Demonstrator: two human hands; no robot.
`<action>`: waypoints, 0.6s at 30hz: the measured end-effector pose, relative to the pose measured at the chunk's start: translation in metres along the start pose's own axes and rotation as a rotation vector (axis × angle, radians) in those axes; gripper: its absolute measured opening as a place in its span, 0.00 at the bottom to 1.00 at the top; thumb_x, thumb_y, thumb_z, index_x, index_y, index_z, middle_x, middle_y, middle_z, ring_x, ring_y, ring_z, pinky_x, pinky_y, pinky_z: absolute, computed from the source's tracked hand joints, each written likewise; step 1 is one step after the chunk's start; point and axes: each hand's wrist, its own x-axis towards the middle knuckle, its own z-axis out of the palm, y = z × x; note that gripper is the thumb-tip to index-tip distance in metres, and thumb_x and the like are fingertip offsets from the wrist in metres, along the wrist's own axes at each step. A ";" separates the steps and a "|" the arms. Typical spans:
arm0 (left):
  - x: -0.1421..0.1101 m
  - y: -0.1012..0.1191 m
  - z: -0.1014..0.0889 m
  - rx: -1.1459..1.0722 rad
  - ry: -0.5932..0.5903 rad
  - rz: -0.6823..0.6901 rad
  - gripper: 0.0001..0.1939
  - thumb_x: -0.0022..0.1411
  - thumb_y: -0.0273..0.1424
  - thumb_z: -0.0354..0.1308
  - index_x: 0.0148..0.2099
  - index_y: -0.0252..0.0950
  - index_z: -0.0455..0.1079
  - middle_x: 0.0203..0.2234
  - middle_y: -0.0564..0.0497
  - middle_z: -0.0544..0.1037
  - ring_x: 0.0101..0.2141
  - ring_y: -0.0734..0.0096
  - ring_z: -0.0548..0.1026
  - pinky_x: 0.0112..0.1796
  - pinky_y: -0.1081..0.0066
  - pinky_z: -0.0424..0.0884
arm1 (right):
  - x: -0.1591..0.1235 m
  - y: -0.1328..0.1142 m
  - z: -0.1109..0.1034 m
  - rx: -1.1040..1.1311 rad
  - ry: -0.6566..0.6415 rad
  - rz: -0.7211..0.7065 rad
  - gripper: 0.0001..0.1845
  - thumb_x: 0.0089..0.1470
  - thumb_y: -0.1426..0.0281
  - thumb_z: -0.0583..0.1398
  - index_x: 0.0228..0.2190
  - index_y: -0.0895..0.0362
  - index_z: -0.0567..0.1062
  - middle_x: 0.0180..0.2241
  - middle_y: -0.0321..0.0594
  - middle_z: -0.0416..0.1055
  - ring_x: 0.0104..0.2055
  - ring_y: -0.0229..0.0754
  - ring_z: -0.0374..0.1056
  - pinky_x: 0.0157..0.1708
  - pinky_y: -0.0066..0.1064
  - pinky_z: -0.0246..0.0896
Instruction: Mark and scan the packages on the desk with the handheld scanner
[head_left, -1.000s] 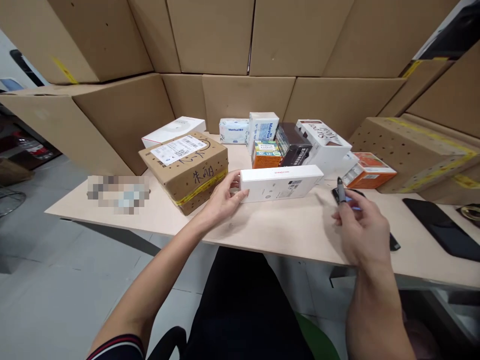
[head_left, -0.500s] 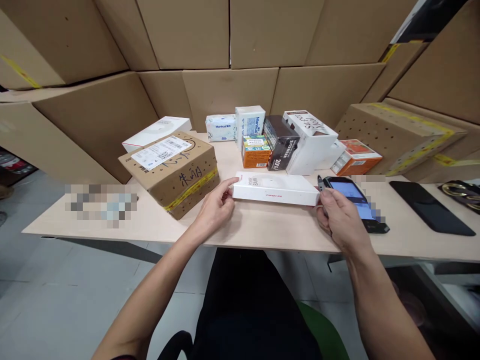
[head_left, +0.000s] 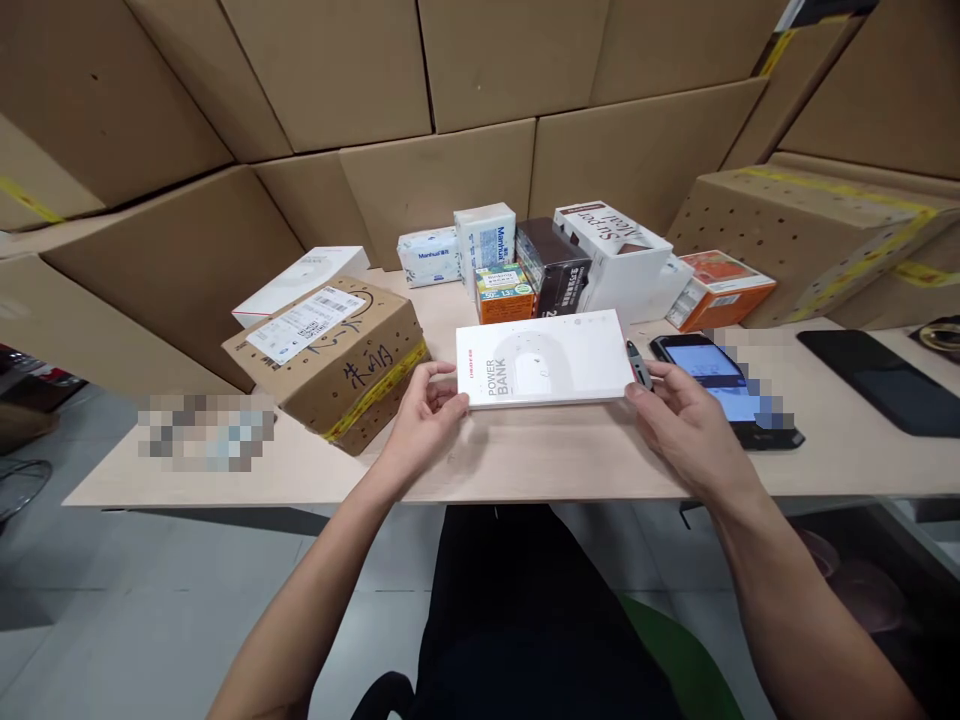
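A white power bank box (head_left: 551, 360) is held above the table's front part, its printed broad face tilted up towards me. My left hand (head_left: 429, 418) grips its left end, with the thumb at the near corner and the fingers behind. At the right end, my right hand (head_left: 686, 425) pinches the box by its near corner. Between that hand's fingers and the box sticks up a slim grey-and-black tool (head_left: 637, 364) that looks like a utility knife; its lower part is hidden.
On the table (head_left: 525, 470), a taped, labelled carton (head_left: 375, 370) stands left, with a flat white box (head_left: 300, 280) behind. Tissue packs (head_left: 486, 245) and several product boxes (head_left: 615, 250) line the back. A handheld device (head_left: 720, 385) and a black phone (head_left: 881, 380) lie right.
The power bank box has tipped, its front side turned down, so its printed broad face now shows fully. Both hands keep hold of its ends. The camera view has shifted slightly.
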 end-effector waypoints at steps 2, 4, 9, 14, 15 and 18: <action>0.001 -0.003 0.000 -0.017 0.000 0.008 0.33 0.53 0.30 0.67 0.59 0.39 0.59 0.40 0.48 0.78 0.41 0.67 0.75 0.43 0.65 0.71 | 0.000 0.000 0.000 0.018 -0.023 -0.002 0.21 0.54 0.60 0.65 0.49 0.52 0.75 0.41 0.40 0.78 0.43 0.45 0.75 0.39 0.34 0.72; 0.002 -0.005 0.000 -0.008 -0.011 0.018 0.42 0.51 0.29 0.67 0.66 0.37 0.55 0.44 0.45 0.77 0.42 0.66 0.74 0.43 0.65 0.71 | 0.000 0.000 0.000 0.034 -0.025 -0.006 0.21 0.54 0.62 0.66 0.49 0.51 0.75 0.48 0.42 0.78 0.51 0.48 0.74 0.49 0.38 0.71; 0.002 -0.007 -0.001 0.107 -0.012 0.027 0.45 0.52 0.27 0.65 0.70 0.35 0.54 0.47 0.43 0.75 0.40 0.68 0.72 0.39 0.66 0.69 | 0.001 0.003 0.000 0.099 -0.038 -0.017 0.21 0.55 0.62 0.65 0.50 0.51 0.74 0.54 0.42 0.76 0.58 0.50 0.71 0.61 0.45 0.64; 0.002 -0.007 -0.001 0.184 -0.038 0.029 0.40 0.53 0.27 0.63 0.68 0.36 0.58 0.48 0.43 0.74 0.35 0.72 0.70 0.35 0.68 0.68 | 0.001 0.006 0.001 0.097 -0.033 -0.057 0.21 0.56 0.62 0.65 0.50 0.52 0.74 0.55 0.42 0.75 0.59 0.48 0.71 0.62 0.44 0.64; 0.002 -0.007 -0.001 0.201 -0.037 0.030 0.40 0.53 0.27 0.63 0.68 0.37 0.59 0.48 0.43 0.74 0.34 0.73 0.69 0.34 0.69 0.68 | 0.000 0.007 0.001 0.094 -0.017 -0.070 0.20 0.56 0.63 0.65 0.50 0.52 0.74 0.54 0.42 0.76 0.59 0.48 0.71 0.62 0.44 0.64; 0.002 -0.005 0.000 0.261 -0.027 0.034 0.39 0.53 0.26 0.62 0.68 0.38 0.59 0.48 0.45 0.74 0.30 0.77 0.67 0.31 0.71 0.66 | -0.001 0.008 0.001 0.061 0.064 -0.138 0.19 0.57 0.62 0.64 0.49 0.52 0.74 0.53 0.43 0.76 0.57 0.49 0.71 0.56 0.43 0.69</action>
